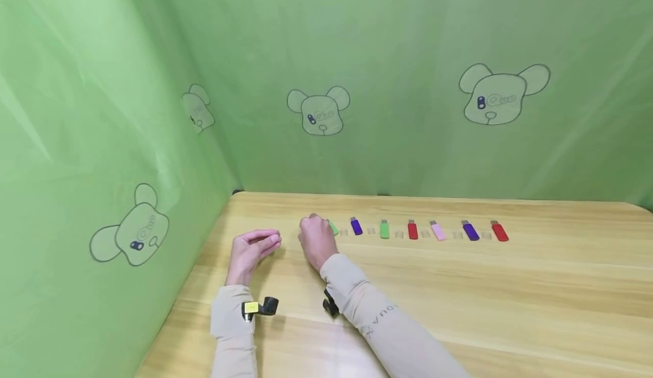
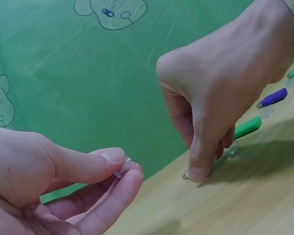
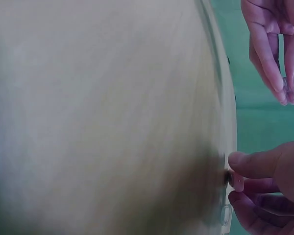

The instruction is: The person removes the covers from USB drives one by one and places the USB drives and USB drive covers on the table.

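Note:
My left hand (image 1: 253,250) pinches a small clear plastic cap (image 2: 125,168) between thumb and fingers, held above the table at the left. To its right, my right hand (image 1: 317,241) reaches down to the tabletop at the left end of a row of USB sticks. In the right wrist view its thumb and fingers pinch a pink USB stick (image 3: 237,181); most of that stick is hidden by the hand. Just beyond the right hand lie a green USB stick (image 2: 248,127) and a clear cap (image 2: 231,148).
Along the wooden table (image 1: 459,298) the row runs right: purple stick (image 1: 356,226), green stick (image 1: 385,229), red stick (image 1: 412,230), pink stick (image 1: 437,230), another purple stick (image 1: 470,230) and another red stick (image 1: 500,231). Clear caps (image 1: 399,234) lie between them. Green curtain (image 1: 388,151) borders the back and left.

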The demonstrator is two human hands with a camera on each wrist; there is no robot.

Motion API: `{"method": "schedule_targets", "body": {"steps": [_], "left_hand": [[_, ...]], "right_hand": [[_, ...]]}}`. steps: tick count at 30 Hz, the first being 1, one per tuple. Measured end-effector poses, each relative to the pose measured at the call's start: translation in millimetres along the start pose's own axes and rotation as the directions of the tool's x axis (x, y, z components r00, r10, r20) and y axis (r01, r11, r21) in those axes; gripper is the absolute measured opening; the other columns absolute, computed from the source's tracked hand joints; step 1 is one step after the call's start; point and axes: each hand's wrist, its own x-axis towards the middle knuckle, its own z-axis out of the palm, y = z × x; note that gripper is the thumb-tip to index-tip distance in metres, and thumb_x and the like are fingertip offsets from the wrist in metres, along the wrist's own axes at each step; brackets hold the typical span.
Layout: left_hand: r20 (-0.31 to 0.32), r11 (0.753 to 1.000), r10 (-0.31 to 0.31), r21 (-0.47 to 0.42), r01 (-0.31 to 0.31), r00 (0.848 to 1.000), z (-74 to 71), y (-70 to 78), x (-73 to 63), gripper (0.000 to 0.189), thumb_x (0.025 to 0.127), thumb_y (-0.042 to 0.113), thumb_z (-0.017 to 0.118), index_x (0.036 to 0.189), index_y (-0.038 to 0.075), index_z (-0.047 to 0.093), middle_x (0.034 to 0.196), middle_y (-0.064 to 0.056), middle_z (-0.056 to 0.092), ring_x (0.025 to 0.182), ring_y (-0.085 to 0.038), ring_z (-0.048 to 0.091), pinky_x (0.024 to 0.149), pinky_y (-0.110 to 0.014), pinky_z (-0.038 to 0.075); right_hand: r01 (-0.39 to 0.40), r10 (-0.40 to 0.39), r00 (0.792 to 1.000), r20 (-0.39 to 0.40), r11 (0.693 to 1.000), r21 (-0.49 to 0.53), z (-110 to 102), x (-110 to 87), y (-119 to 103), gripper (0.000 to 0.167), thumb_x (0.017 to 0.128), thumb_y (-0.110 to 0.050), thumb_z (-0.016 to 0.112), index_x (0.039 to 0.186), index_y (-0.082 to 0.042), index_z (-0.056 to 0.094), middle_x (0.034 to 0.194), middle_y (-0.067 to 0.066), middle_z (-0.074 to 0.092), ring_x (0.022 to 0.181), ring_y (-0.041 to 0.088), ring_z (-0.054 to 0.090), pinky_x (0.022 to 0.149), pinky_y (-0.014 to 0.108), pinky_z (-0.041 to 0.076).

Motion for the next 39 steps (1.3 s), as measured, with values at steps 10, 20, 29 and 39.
{"method": "schedule_targets", "body": {"steps": [10, 20, 29, 39], "left_hand": [[-0.007, 0.987, 0.008, 0.158, -0.007, 1.0, 9.1, -3.2, 3.7, 0.03, 0.081, -0.009, 0.071, 0.11, -0.012, 0.066, 0.105, -0.025, 0.072, 0.083, -0.019, 0.074, 0.088, -0.037, 0.059], [0.008, 0.828, 0.121, 0.551, -0.106, 0.993, 21.7, -8.8, 23.6, 0.015, 0.081, 0.001, 0.075, 0.096, 0.004, 0.076, 0.099, -0.016, 0.075, 0.082, -0.022, 0.073, 0.074, -0.031, 0.062], [0.138, 0.517, 0.252, 0.818, -0.253, 0.958, 25.3, -8.4, 38.7, 0.009, 0.077, 0.006, 0.08, 0.084, 0.008, 0.076, 0.081, -0.006, 0.076, 0.073, -0.017, 0.066, 0.074, -0.032, 0.053], [0.206, 0.457, 0.251, 0.836, -0.304, 0.946, 3.0, -8.5, 40.0, 0.006, 0.08, 0.01, 0.078, 0.085, 0.01, 0.076, 0.087, -0.006, 0.076, 0.084, -0.021, 0.068, 0.085, -0.04, 0.053]], "right_hand": [[-0.027, 0.024, 0.999, 0.044, 0.996, 0.085, -9.7, -2.4, 1.3, 0.021, 0.078, -0.022, 0.082, 0.085, -0.005, 0.073, 0.079, 0.008, 0.067, 0.068, 0.02, 0.065, 0.064, 0.029, 0.059], [-0.111, 0.105, 0.994, 0.04, 0.962, 0.251, -50.3, -8.0, 33.6, 0.017, 0.084, -0.022, 0.076, 0.079, -0.007, 0.071, 0.072, 0.003, 0.069, 0.058, 0.009, 0.056, 0.054, 0.018, 0.049], [-0.151, 0.169, 0.985, -0.039, 0.946, 0.288, -107.2, -44.2, 97.5, 0.015, 0.087, -0.021, 0.074, 0.085, -0.007, 0.072, 0.079, 0.006, 0.072, 0.069, 0.014, 0.066, 0.06, 0.022, 0.058], [-0.183, 0.206, 0.976, -0.077, 0.955, 0.232, -140.7, -94.7, 165.0, 0.025, 0.09, -0.027, 0.071, 0.098, -0.004, 0.071, 0.097, 0.014, 0.073, 0.088, 0.03, 0.07, 0.076, 0.044, 0.06]]}}
